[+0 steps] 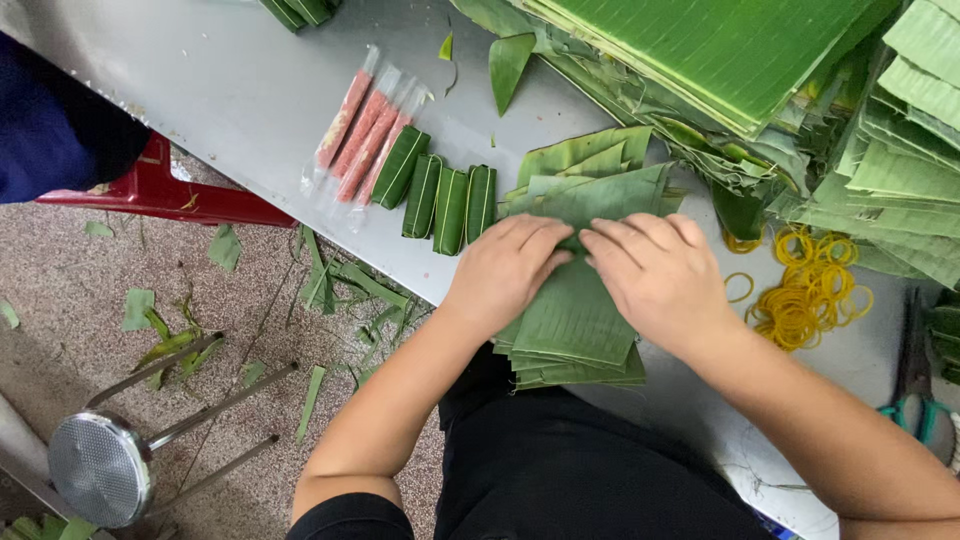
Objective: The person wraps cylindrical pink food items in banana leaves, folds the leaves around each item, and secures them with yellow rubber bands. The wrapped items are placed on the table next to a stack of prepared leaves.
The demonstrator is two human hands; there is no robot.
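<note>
A stack of cut green banana leaf pieces [575,320] lies on the grey table [230,80] in front of me. Both hands press down on its top leaf, fingertips nearly meeting at the middle. My left hand [505,268] rests palm down on the left side, my right hand [660,275] on the right side. Whether something lies rolled under the fingers is hidden. To the left stand several finished leaf-wrapped rolls [440,195], and beside them several pink sausage sticks in clear plastic [362,125].
Yellow rubber bands [805,290] lie in a heap right of my right hand. Large stacks of banana leaves [740,55] fill the far right. Scissors with teal handles [915,385] lie at the right edge. A red stool [160,190], a toppled metal stool [110,460] and leaf scraps are on the floor.
</note>
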